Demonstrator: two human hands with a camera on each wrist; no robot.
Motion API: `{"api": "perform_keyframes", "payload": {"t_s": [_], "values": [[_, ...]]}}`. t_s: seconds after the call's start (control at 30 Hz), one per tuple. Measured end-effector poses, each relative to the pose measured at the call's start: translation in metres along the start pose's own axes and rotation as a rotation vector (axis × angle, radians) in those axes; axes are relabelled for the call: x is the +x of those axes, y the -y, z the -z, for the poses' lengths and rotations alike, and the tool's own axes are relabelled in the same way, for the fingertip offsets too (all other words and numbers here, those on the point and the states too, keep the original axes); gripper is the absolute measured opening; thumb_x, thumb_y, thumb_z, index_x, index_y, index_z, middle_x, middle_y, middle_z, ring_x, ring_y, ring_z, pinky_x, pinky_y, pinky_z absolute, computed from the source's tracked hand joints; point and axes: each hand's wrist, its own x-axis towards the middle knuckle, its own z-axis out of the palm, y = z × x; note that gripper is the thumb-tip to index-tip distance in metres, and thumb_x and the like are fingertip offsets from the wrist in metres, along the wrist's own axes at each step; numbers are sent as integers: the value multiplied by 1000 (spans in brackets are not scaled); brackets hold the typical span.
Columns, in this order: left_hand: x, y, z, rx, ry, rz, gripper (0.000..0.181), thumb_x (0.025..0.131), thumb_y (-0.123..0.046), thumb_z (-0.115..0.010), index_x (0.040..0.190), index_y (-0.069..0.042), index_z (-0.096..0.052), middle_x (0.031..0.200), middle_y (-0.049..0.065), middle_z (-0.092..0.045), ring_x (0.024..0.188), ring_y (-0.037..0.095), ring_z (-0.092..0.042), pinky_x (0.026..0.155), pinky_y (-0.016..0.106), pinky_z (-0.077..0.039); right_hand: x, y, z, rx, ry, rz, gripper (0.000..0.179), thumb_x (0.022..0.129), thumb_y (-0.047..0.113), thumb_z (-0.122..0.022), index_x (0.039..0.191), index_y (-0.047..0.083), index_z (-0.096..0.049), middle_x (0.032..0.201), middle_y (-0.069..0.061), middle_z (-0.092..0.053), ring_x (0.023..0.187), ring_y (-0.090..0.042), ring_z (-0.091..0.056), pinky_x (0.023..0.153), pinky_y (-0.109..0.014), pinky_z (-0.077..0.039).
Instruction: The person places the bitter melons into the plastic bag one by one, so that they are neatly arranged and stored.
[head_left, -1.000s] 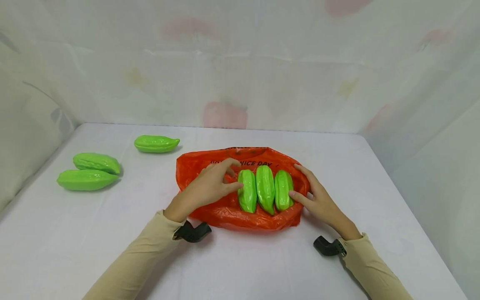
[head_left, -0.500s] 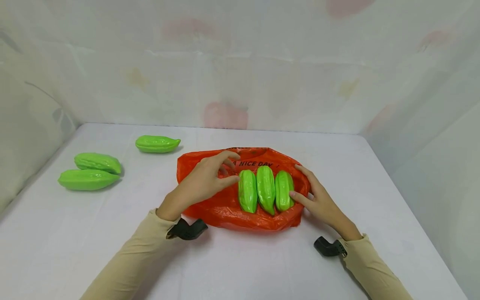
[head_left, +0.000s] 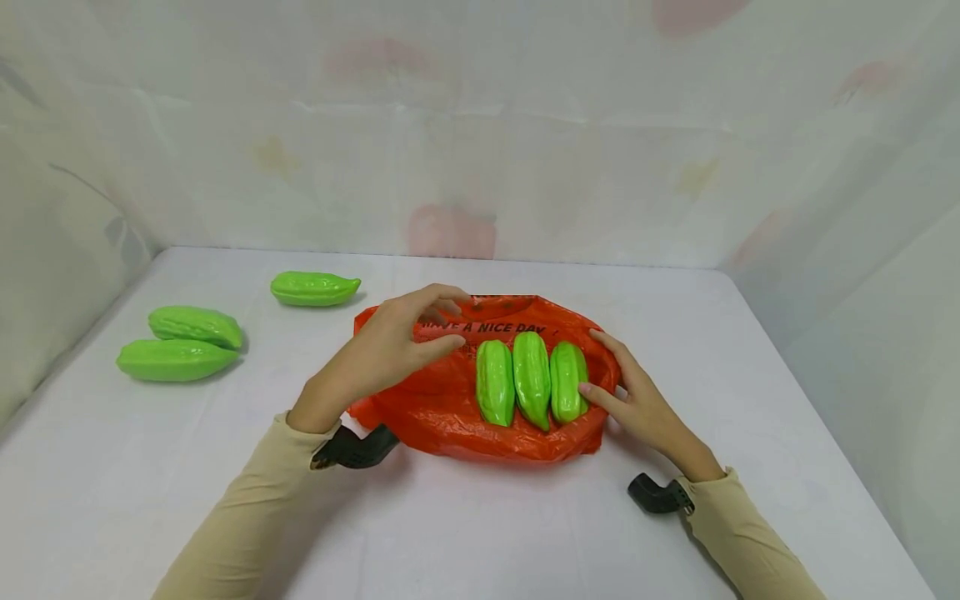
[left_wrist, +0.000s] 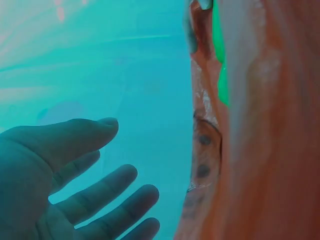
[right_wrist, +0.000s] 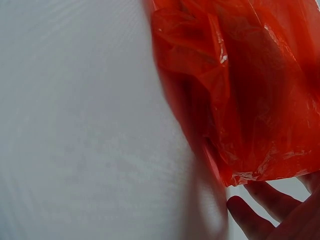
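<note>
A red plastic bag with black lettering lies on the table, its mouth spread. Inside it, three green bitter melons lie side by side. My left hand hovers over the bag's left part, fingers spread and apart from the melons; the left wrist view shows nothing in that hand. At the bag's right rim, my right hand holds the edge, with its thumb beside the rightmost melon. In the right wrist view, its fingers show partly, at the bag's outer side.
Two more bitter melons lie together on the left of the white table. Another bitter melon rests behind them, left of the bag. A pale patterned cloth hangs along the back and sides.
My left hand has drawn back to the left, away from the leftmost bitter melon in the bag. The right hand keeps its place on the bag's rim.
</note>
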Motion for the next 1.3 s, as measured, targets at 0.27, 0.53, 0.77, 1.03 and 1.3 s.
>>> {"api": "perform_keyframes", "payload": {"t_s": [0.27,0.53,0.77,1.03,1.3], "values": [[-2,3,18,9,-39,12,47,91,-15,-73,135,-16,-55,125,12,-65,113,29,-65,98,49,-51,0,1,1,11,2,0,72,96,18,-65,156,22,-25,160,-13,-30,142,-35,-39,113,-61,-34],[-6,11,36,-23,-81,54,46,93,-13,-70,136,-16,-55,127,9,-64,116,29,-62,102,50,-48,0,1,1,6,-1,2,73,96,18,-66,156,24,-25,161,-11,-30,143,-34,-38,115,-60,-32],[-7,20,42,-41,-120,38,44,94,-15,-69,136,-16,-56,130,8,-63,115,27,-62,105,48,-46,0,0,1,9,0,1,72,96,19,-65,156,25,-25,161,-10,-29,144,-34,-37,115,-60,-31],[-9,36,54,-33,-183,79,44,93,-14,-69,135,-14,-57,126,13,-65,115,30,-62,106,50,-45,-1,0,1,18,4,-1,72,96,19,-65,156,24,-25,161,-11,-30,143,-34,-38,114,-62,-31],[-11,49,65,27,-243,112,44,93,-16,-70,136,-15,-58,127,13,-65,116,31,-62,106,49,-45,-1,1,1,13,3,-1,72,96,19,-65,156,23,-25,161,-12,-29,143,-35,-38,114,-63,-32]]}}
